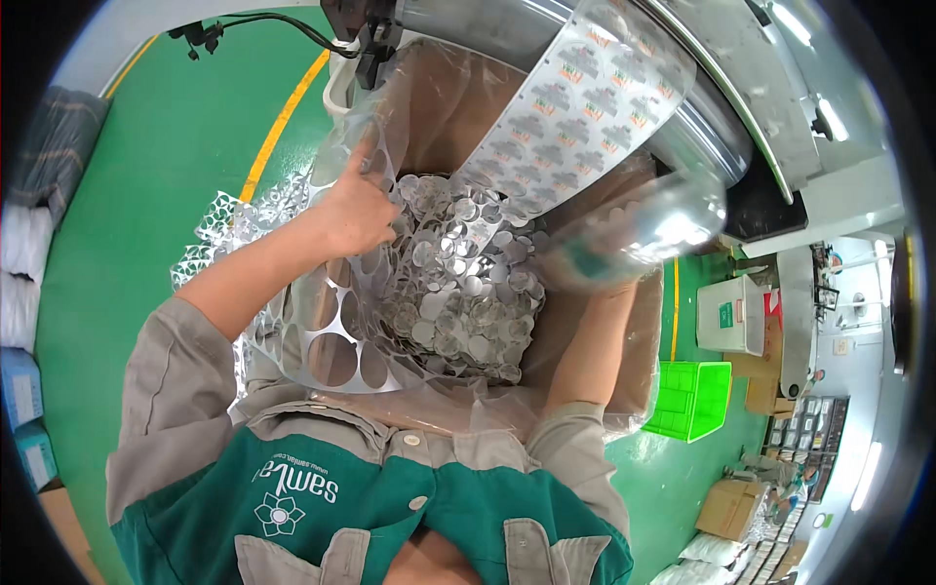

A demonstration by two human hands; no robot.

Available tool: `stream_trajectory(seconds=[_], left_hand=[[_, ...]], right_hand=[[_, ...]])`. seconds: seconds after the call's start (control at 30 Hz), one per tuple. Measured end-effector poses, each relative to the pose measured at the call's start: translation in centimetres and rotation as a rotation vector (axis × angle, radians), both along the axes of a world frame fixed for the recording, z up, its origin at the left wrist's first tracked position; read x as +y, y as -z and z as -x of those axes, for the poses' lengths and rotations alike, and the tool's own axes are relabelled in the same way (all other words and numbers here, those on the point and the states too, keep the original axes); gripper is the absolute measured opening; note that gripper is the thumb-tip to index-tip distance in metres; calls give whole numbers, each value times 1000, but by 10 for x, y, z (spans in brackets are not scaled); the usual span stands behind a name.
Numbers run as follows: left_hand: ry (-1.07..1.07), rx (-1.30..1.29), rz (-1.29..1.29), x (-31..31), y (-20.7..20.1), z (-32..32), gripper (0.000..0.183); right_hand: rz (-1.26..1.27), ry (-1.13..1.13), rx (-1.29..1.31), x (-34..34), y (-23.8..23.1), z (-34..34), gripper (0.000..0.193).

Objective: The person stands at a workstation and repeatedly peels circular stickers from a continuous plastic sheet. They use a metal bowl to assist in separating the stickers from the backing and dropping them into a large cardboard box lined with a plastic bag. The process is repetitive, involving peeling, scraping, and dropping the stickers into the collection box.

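Observation:
Below me stands an open cardboard box lined with clear plastic film. A heap of round silver foil discs fills its lower part. My left hand is over the box's left side, index finger stretched out and the others bent but apart. It touches the punched foil web, a silver sheet with round holes draped over that side. On the right, my right hand is blurred and mostly covered by a clear, shiny plastic bag, which it seems to grip; the fingers are hidden.
A printed foil sheet comes down from a metal roller into the box. More punched foil scrap hangs outside at left. A bright green crate stands on the green floor at right, with a white bin behind it.

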State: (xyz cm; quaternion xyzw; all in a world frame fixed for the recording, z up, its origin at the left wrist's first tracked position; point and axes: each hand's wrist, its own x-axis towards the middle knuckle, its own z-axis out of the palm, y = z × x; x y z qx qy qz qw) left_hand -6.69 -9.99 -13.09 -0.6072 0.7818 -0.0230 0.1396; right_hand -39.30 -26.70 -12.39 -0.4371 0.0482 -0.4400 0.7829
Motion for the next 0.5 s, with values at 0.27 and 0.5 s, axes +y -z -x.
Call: stream_trajectory(seconds=[0.27,0.5], left_hand=[[33,-3,-36,-8,-11,7,30],[-45,2,-27,-6,-3,1,29]], right_hand=[[-653,387,1275,-21,276,67,42],[940,-593,2138,-1,239,10,45]])
